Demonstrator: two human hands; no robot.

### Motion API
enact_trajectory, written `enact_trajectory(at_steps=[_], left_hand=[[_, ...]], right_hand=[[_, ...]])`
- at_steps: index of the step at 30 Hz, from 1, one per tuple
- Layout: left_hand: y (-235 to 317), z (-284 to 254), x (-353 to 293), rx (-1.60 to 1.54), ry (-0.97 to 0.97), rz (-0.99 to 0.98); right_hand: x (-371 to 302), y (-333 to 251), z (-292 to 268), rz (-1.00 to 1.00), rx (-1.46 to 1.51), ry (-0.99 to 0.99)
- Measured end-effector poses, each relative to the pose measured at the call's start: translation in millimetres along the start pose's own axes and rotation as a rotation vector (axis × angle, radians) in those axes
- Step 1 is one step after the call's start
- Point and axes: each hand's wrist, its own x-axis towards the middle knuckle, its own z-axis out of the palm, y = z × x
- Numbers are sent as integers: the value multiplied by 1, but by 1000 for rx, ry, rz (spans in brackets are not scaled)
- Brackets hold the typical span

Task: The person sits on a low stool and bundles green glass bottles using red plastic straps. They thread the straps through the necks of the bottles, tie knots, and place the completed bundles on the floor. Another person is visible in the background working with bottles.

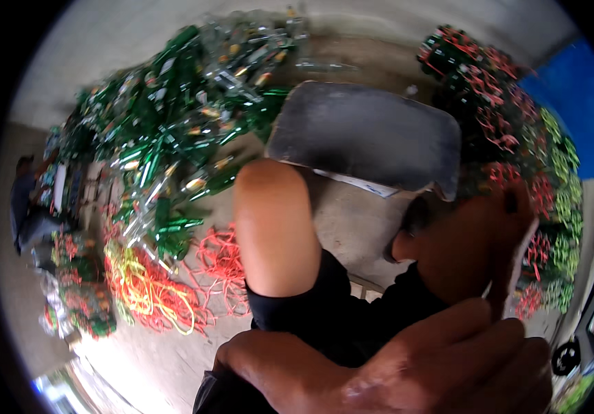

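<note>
Large and near, my left hand [407,372] crosses the lower edge from left to right, its wrist bent and its back toward me. The fingers are curled together; what they close on, if anything, is hidden under them. I cannot make out my right hand as a separate shape. Beyond the hand are my bare knee [273,221] and my other bent leg [448,241], in dark shorts. In front of my knees stands a low seat or board with a dark grey top [366,131]. The hand touches neither it nor the bottles.
A heap of green and clear glass bottles [166,117] lies against the wall. Nearer are tangled red cords [221,255] and yellow cords [145,283]. Bottles bundled with red and green ties [552,186] stack up rightward, near a blue panel [579,103]. Another person [28,200] sits far left.
</note>
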Motion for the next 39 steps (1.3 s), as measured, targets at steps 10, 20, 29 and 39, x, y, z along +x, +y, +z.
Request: enact_trajectory(at_steps=[10, 20, 29, 39], left_hand=[[-32, 17, 9, 161, -536, 273], [-128, 38, 58, 365, -594, -43], [-244, 35, 67, 474, -707, -188], [-240, 41, 50, 499, -794, -212]], right_hand=[[4, -7, 8, -173, 53, 84], [3, -3, 2, -272, 113, 181], [0, -3, -10, -238, 125, 179], [-1, -3, -13, -229, 107, 170]])
